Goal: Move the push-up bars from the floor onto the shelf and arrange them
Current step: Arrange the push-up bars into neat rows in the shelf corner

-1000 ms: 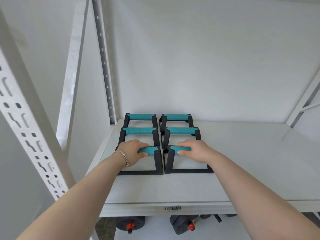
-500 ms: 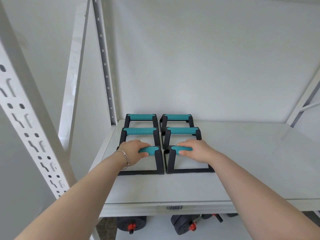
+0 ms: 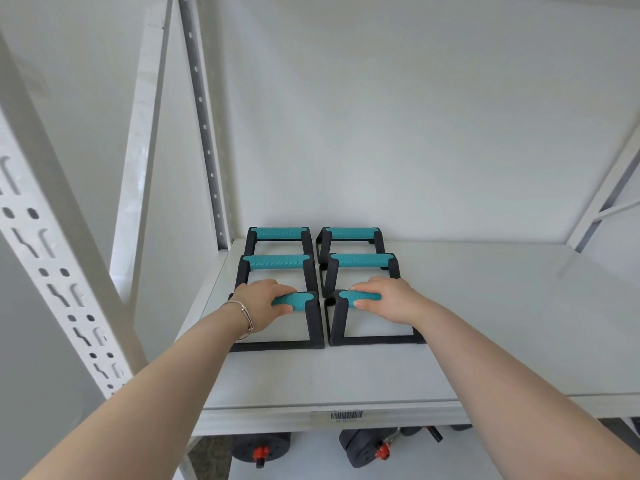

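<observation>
Several push-up bars with black frames and teal grips stand in two columns on the white shelf (image 3: 485, 341). My left hand (image 3: 263, 303) is wrapped around the teal grip of the front left bar (image 3: 315, 327). My right hand (image 3: 388, 299) grips the teal handle of the front right bar (image 3: 337, 323). Both front bars rest on the shelf, side by side and nearly touching. Behind them stand the middle left bar (image 3: 275, 262), the middle right bar (image 3: 360, 260), the back left bar (image 3: 277, 233) and the back right bar (image 3: 349, 233).
White slotted uprights (image 3: 52, 265) frame the shelf on the left, and a grey perforated post (image 3: 204, 126) stands at the back left corner. A diagonal brace (image 3: 609, 188) is at the right. Black dumbbells with red collars (image 3: 259, 448) lie on the lower level.
Both hands have pushed the two front bars slightly further back and closer together. The other bars have not moved.
</observation>
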Demonstrator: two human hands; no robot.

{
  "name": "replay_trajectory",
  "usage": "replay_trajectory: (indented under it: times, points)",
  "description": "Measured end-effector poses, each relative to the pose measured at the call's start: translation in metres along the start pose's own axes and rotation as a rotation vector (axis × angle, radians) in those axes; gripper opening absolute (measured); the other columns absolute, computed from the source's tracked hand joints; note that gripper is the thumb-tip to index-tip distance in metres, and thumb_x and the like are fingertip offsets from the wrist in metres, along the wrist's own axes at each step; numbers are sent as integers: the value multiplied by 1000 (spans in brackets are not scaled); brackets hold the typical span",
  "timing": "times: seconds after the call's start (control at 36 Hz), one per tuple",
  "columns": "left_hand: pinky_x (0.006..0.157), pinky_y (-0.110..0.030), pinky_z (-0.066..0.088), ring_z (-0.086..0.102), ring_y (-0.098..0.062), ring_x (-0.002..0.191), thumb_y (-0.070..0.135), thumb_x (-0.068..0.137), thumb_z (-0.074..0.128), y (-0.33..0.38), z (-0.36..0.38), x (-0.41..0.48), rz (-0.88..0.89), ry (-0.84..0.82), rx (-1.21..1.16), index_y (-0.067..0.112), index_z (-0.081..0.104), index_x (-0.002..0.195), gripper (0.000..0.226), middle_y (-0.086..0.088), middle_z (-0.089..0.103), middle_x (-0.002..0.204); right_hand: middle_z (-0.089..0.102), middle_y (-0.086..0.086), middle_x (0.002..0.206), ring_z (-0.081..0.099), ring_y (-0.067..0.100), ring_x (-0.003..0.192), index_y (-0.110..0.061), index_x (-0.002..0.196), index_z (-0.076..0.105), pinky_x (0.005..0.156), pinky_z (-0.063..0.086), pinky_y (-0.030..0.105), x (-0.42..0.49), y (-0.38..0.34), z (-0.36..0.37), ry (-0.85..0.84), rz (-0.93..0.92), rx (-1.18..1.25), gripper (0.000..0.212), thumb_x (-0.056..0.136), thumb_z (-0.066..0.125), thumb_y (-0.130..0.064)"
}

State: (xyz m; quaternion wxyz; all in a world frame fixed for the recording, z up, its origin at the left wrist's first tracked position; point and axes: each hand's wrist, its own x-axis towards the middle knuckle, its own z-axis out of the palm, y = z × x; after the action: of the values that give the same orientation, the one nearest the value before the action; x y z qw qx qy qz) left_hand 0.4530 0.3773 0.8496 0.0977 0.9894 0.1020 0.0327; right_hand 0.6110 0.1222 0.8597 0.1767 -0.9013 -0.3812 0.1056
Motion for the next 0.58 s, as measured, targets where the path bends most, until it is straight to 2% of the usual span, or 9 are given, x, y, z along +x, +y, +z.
replay_trajectory:
  times: [0.58]
  points:
    - [87, -36, 44, 51, -14, 98, 45, 95, 46, -3, 3, 4, 15, 6, 4, 43, 46, 133, 38, 10, 57, 109, 57, -17, 120, 48, 23, 116, -50, 128, 54, 104, 40, 41, 1, -1, 3, 20, 23, -16, 41, 89, 49, -59]
